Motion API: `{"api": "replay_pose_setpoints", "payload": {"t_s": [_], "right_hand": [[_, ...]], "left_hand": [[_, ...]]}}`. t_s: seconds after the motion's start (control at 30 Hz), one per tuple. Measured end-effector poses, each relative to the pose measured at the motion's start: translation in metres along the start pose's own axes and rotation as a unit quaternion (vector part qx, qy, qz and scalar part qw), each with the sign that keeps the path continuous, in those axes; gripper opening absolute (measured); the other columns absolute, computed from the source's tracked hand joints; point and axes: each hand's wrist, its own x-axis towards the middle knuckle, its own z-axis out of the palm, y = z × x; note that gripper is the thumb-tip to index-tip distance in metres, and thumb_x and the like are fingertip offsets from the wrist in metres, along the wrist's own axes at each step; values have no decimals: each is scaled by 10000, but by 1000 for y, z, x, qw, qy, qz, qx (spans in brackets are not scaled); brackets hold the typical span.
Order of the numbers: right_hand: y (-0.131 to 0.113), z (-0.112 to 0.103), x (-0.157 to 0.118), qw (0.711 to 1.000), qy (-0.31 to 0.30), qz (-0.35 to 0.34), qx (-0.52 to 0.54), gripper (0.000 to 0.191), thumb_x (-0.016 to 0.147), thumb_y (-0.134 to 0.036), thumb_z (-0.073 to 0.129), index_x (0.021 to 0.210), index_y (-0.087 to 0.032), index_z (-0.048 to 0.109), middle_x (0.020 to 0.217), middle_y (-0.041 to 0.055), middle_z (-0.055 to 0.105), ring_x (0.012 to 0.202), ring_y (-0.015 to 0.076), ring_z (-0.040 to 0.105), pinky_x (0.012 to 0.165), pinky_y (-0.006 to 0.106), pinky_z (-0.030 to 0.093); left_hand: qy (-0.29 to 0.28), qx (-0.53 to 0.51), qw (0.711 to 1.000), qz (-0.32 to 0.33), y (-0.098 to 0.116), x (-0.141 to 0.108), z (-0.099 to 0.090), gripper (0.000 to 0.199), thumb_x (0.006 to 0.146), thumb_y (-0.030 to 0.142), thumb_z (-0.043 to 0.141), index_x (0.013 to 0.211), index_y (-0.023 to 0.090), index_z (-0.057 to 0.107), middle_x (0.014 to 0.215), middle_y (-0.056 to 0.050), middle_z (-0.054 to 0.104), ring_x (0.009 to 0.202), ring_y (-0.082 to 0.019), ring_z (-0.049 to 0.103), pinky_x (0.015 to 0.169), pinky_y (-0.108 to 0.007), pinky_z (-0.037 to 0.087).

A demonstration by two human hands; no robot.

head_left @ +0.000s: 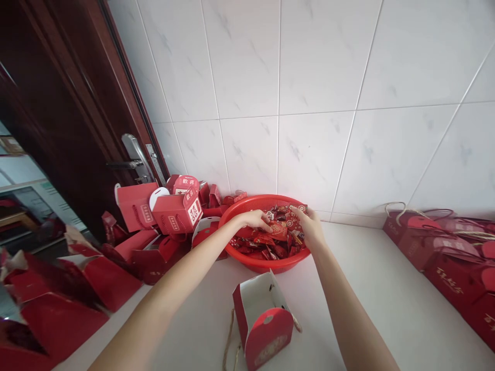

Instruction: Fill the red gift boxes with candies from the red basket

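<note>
A red plastic basket full of small red wrapped packets stands against the tiled wall. Inside its left part, my left hand has its fingers closed on a red packet with gold print. My right hand is at the basket's right side, its fingers closed on a red patterned packet. Nearer to me, between my forearms, stands a red box with its top open, a white inside and rope handles hanging at its sides.
Red gift boxes and open red boxes crowd the left side. At the right edge is a row of red boxes with rope handles. A dark door with a metal handle is at the left.
</note>
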Motion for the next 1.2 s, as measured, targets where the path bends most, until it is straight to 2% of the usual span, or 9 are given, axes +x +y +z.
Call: {"api": "replay_pose_setpoints", "payload": {"t_s": [0.07, 0.17, 0.33, 0.6, 0.83, 0.97, 1.07, 1.2], "right_hand": [[0, 0, -1, 1000, -5, 5, 8, 278, 604, -413, 827, 714, -214, 667, 661, 21, 729, 691, 245, 716, 644, 339, 574], [-1, 0, -1, 1000, -9, 7, 18, 265, 609, -406, 817, 711, -212, 669, 651, 22, 729, 679, 249, 717, 651, 349, 579], [0, -1, 0, 1000, -2, 2, 1, 274, 607, -424, 810, 709, -221, 656, 676, 26, 741, 663, 243, 710, 596, 331, 566], [-2, 0, -2, 1000, -8, 16, 0, 243, 615, -407, 806, 697, -224, 668, 669, 34, 741, 619, 231, 689, 558, 330, 562], [-3, 1, -3, 1000, -15, 14, -3, 266, 601, -419, 811, 696, -218, 666, 662, 33, 733, 620, 218, 680, 553, 311, 545], [-4, 1, -3, 1000, -14, 9, -5, 256, 606, -407, 806, 683, -219, 651, 650, 22, 723, 617, 203, 671, 559, 302, 546], [-5, 1, -4, 1000, -23, 13, -1, 242, 625, -395, 802, 691, -219, 651, 649, 23, 727, 609, 205, 675, 556, 305, 548], [-6, 2, -5, 999, -39, 28, -1, 230, 663, -399, 782, 734, -218, 660, 644, 40, 738, 581, 215, 679, 548, 317, 549]], "left_hand": [[-24, 0, 1000, -16, 4, -3, -1, 301, 437, 218, 902, 714, 212, 784, 725, 8, 738, 731, -199, 643, 700, -269, 457], [-42, -86, 995, 16, 12, -9, -5, 398, 455, 135, 875, 842, 197, 803, 885, -40, 768, 905, -225, 668, 813, -307, 496], [-83, -185, 978, 49, 19, -17, -12, 468, 532, 120, 847, 992, 191, 795, 1010, -73, 766, 902, -193, 691, 830, -323, 540], [-14, -196, 978, 69, 15, -17, -11, 422, 524, 120, 883, 930, 178, 784, 971, -56, 762, 861, -173, 694, 820, -314, 553], [64, -201, 974, 83, 27, -20, -6, 420, 539, 128, 892, 942, 181, 785, 864, -17, 760, 804, -142, 673, 819, -298, 538], [89, -249, 962, 76, 35, -19, -2, 392, 558, 193, 906, 932, 162, 793, 830, -39, 768, 787, -144, 674, 804, -297, 534], [105, -265, 956, 69, 38, -18, 1, 388, 522, 237, 926, 876, 141, 798, 844, -69, 776, 776, -160, 674, 752, -300, 537], [131, -271, 950, 79, 41, -17, 4, 398, 504, 216, 927, 870, 137, 792, 850, -69, 778, 796, -177, 693, 808, -336, 546]]}}
